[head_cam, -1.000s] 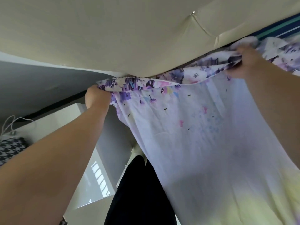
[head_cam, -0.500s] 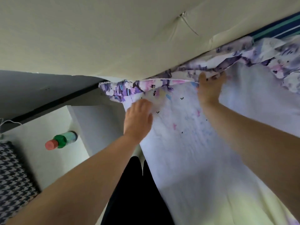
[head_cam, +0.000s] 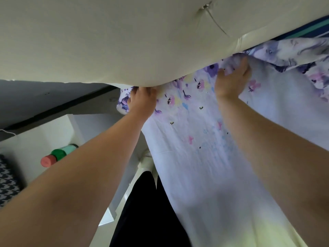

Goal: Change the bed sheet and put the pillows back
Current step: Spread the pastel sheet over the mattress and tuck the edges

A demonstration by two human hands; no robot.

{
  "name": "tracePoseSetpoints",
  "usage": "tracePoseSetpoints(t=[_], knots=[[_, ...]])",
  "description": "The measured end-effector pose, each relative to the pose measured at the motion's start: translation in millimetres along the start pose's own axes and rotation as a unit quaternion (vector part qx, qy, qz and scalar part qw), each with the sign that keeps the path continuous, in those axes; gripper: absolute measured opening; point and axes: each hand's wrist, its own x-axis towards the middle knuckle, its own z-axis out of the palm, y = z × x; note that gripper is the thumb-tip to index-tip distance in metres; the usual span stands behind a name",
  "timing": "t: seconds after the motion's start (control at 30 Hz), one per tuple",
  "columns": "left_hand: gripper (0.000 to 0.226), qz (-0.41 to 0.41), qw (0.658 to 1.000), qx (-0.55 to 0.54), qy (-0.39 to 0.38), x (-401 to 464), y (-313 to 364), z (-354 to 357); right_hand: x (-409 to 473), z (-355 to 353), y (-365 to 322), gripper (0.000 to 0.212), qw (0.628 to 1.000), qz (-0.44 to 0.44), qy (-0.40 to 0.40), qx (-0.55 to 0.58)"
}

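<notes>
Main risk, as I read it: the floral bed sheet point(head_cam: 204, 139) pulls back out from under the cream padded headboard point(head_cam: 106, 41) as soon as pressure comes off, bc only a thin strip of the edge looks pushed in and most of the cloth hangs loose twd the person's legs, w/ its weight dragging down. Second risk: the corner by the left hand point(head_cam: 142, 98) is bunched, not flat, so it could wad up in the gap and leave the sheet skewed along the bed. Third: uneven push, one side deeper than the other, would put a diagonal crease across the cloth. The rumpled purple-print fabric point(head_cam: 293, 56) at the far right is prob. more of the same sheet, can't tell for sure. Pose: both arms stretched fwd and up, nearly straight. Left hand has fingers curled tight together at the sheet's corner, right at the headboard's lower edge, knuckles up; looks pinched on the cloth. Right hand point(head_cam: 231, 81) is further along the edge, fingers spread apart and pressed flat on the sheet, tips at the gap; pushing, not gripping. No pillows in view.
</notes>
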Motion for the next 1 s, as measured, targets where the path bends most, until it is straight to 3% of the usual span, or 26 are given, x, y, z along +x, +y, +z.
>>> tracePoseSetpoints(t=[0.1,0.23,0.3,0.37,0.47,0.53,0.63,0.73,0.77,0.8,0.83,0.87,0.93,1.0], knots=[[0.048,-0.050,0.997,-0.051,0.025,-0.3,-9.5,2.8,-2.7,14.9,3.7,0.087,0.988,-0.070,-0.015,-0.135],[0.040,-0.094,0.977,-0.174,0.074,3.3,-42.7,3.8,50.2,11.7,-11.8,0.058,0.920,-0.255,-0.108,-0.277],[0.039,-0.113,0.968,-0.197,0.103,11.6,-57.7,4.0,59.5,7.5,-2.9,0.050,0.915,-0.291,-0.103,-0.259],[0.040,-0.162,0.954,-0.237,0.090,16.4,-49.4,-3.9,48.5,7.2,6.1,0.065,0.932,-0.278,-0.053,-0.227],[0.041,-0.184,0.961,-0.170,0.113,23.3,-33.7,-8.1,-6.4,14.4,21.0,0.063,0.927,-0.277,-0.065,-0.246],[0.041,-0.151,0.963,-0.167,0.147,14.4,-23.6,-4.3,-53.5,18.7,27.5,0.062,0.878,-0.371,-0.123,-0.276],[0.042,-0.057,0.982,-0.073,0.167,-5.1,-28.8,8.3,-124.0,30.2,45.4,0.064,0.756,-0.531,-0.253,-0.288],[0.051,0.091,0.993,0.027,0.071,-3.1,-43.2,8.9,-196.3,31.6,82.3,0.038,0.587,-0.613,-0.428,-0.310],[0.051,0.111,0.993,0.029,0.042,3.2,-45.2,5.2,-215.2,26.4,95.0,0.033,0.541,-0.624,-0.477,-0.301],[0.050,0.100,0.995,0.001,0.025,6.8,-43.7,0.5,-229.2,20.9,107.9,0.033,0.521,-0.626,-0.512,-0.273],[0.049,0.069,0.997,-0.034,0.013,7.8,-41.0,-2.4,-236.7,14.3,117.9,0.030,0.541,-0.626,-0.517,-0.220],[0.050,0.040,0.998,-0.057,0.008,5.5,-38.2,-1.9,-236.7,9.1,124.5,0.025,0.593,-0.626,-0.484,-0.148],[0.056,0.012,0.999,-0.039,-0.009,-19.2,-33.1,8.1,-215.3,-1.5,125.5,0.023,0.704,-0.610,-0.359,-0.060],[0.062,0.023,1.000,0.005,-0.013,-58.8,-33.7,24.3,-176.5,-16.2,120.9,0.032,0.795,-0.561,-0.223,-0.055]])
